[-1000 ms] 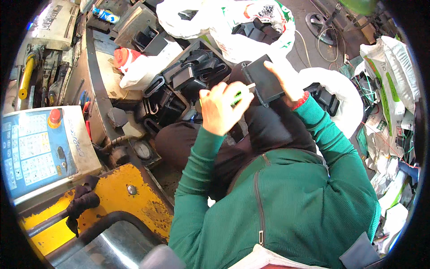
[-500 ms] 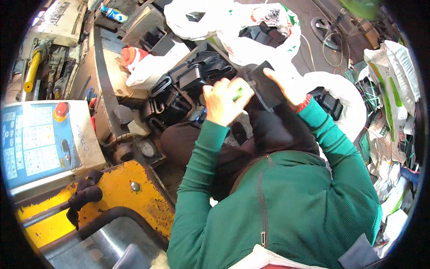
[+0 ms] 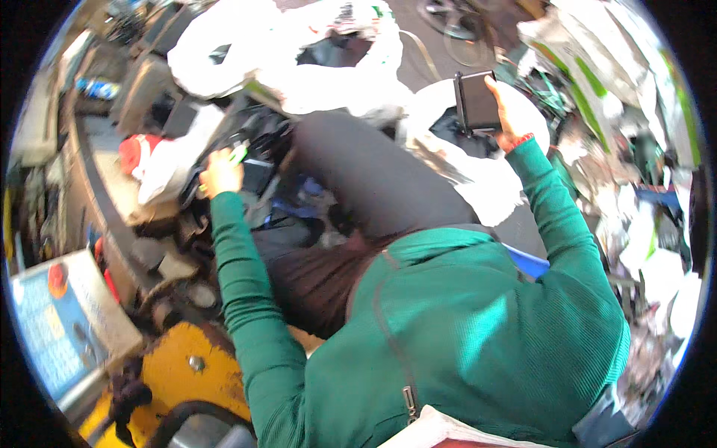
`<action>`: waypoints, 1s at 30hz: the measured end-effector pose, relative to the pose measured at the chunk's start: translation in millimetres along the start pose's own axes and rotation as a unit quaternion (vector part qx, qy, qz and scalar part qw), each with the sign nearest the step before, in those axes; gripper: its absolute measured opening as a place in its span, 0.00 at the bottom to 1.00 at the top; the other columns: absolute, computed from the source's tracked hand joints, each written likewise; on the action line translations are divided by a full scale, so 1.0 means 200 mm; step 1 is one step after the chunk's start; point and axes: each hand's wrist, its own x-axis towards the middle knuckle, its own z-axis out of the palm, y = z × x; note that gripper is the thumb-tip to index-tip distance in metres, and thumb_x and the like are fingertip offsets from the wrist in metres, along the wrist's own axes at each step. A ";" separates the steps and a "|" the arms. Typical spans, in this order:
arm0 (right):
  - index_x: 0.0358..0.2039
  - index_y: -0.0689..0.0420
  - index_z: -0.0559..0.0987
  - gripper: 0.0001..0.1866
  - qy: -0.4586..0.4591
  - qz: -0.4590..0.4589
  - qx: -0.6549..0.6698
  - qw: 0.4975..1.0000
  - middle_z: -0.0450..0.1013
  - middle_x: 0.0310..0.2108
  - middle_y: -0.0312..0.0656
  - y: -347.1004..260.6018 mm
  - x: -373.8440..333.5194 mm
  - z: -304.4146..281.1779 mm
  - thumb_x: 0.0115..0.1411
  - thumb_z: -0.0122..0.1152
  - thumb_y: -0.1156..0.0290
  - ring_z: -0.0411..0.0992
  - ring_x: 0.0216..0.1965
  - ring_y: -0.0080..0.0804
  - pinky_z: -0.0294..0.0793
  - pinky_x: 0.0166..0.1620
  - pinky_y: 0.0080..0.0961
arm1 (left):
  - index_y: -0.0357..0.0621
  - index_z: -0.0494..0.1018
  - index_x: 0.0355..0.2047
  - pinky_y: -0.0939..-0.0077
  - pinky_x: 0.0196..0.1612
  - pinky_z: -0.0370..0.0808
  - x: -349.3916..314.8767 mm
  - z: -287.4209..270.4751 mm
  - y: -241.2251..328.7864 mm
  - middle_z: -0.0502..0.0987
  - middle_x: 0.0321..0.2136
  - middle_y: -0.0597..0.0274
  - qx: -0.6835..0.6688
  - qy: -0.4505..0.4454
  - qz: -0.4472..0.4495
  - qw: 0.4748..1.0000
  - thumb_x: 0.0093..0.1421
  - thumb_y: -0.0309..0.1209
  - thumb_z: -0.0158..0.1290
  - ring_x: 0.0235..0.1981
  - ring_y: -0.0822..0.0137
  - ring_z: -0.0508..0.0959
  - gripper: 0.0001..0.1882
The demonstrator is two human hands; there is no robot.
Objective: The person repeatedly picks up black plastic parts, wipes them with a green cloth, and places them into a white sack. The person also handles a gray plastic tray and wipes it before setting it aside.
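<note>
My right hand (image 3: 510, 112) grips a black rectangular plastic part (image 3: 479, 102) by its right edge, with the thumb over the front. The part is held above an open white bag (image 3: 532, 118), which has black parts in its mouth. To the left, my left hand (image 3: 223, 173) is closed around a small bright green tool (image 3: 238, 154), its kind blurred by motion. That hand is over a heap of black plastic parts (image 3: 258, 134) beside my knee. Whether its fingers also touch a part there cannot be made out.
More white bags (image 3: 299, 89) stand beyond my knees. A red and white bag (image 3: 140, 154) lies on the ledge at left, above a blue control panel (image 3: 56, 328) and a yellow machine housing (image 3: 190, 373). Sacks and scraps (image 3: 582, 67) crowd the right.
My hands were close together over my lap at the black part. My right hand has carried it right to the bag; my left hand has moved left to the heap. The whole view has shifted.
</note>
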 end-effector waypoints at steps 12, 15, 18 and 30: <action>0.44 0.58 0.75 0.21 0.146 -0.249 -0.318 0.903 0.73 0.42 0.47 0.35 0.41 -0.83 0.51 0.60 0.61 0.69 0.46 0.40 0.66 0.49 0.30 | 0.41 0.74 0.40 0.68 0.33 0.73 0.13 -0.99 0.85 0.77 0.29 0.50 -0.383 0.035 -0.003 0.923 0.53 0.32 0.53 0.28 0.58 0.77 0.15; 0.43 0.57 0.76 0.22 0.131 -0.317 -0.421 0.840 0.73 0.42 0.48 0.29 0.41 -0.72 0.50 0.60 0.58 0.70 0.45 0.41 0.67 0.48 0.32 | 0.42 0.75 0.40 0.67 0.33 0.73 0.14 -1.02 1.25 0.76 0.26 0.49 -0.462 0.051 0.202 0.862 0.51 0.35 0.53 0.27 0.59 0.78 0.16; 0.46 0.54 0.75 0.25 0.100 -0.056 -0.254 0.960 0.73 0.43 0.47 0.28 0.29 -0.59 0.49 0.60 0.53 0.70 0.44 0.47 0.68 0.48 0.38 | 0.44 0.74 0.31 0.62 0.35 0.73 0.19 -0.85 1.62 0.77 0.28 0.50 -0.424 0.005 0.339 0.840 0.51 0.42 0.54 0.31 0.52 0.77 0.15; 0.52 0.66 0.67 0.34 0.194 0.116 -0.073 0.971 0.71 0.46 0.48 1.01 0.80 -1.61 0.48 0.67 0.63 0.70 0.46 0.43 0.67 0.49 0.42 | 0.48 0.74 0.43 0.58 0.49 0.70 0.38 0.36 2.02 0.76 0.40 0.50 -0.297 -0.233 0.207 0.902 0.53 0.47 0.50 0.45 0.51 0.75 0.22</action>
